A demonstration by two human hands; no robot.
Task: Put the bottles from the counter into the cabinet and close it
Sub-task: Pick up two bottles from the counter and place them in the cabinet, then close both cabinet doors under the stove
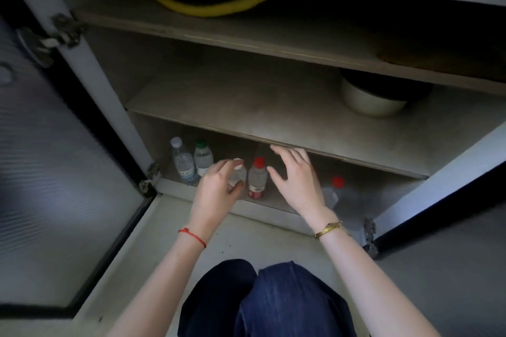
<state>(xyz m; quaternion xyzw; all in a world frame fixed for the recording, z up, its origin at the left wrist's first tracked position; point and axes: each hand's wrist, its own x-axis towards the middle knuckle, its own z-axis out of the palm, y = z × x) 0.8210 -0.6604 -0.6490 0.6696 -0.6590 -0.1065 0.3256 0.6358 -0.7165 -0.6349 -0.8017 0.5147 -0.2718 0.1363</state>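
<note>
Knees in dark trousers (273, 298) are showing at the bottom of the view, so the person is crouching or kneeling on the pale floor (169, 230) before the open cabinet (273, 107). Both forearms are reaching forward over the sill, a red string (191, 236) circling the left wrist and a gold bracelet (328, 228) the right.

Beyond them, the left hand (219, 186) is curling its fingers around a small clear bottle with a white cap (237, 172), which is standing on the bottom shelf or is just about to. The right hand (295, 180) is hovering with fingers spread and slack, gripping nothing, just beside a red-capped bottle (257, 179) that is standing upright between the two hands.

Further in, on the left of the same shelf, a white-capped bottle (182, 161) and a green-capped bottle (203, 156) are standing side by side. To the right, a larger clear container with a red cap (339, 194) is sitting near the front corner, partly hidden by the right wrist.

Higher and deeper, the middle shelf is holding a pale bowl (369, 101), and a yellow hose (197, 7) is sagging across the top compartment.

Judging by this, most of the stowing is looking done. The counter is lying out of view, so I cannot tell whether more bottles are waiting. Both doors, left door (54, 172) and right door (438, 186), are hanging wide open, so the closing is not yet done.
</note>
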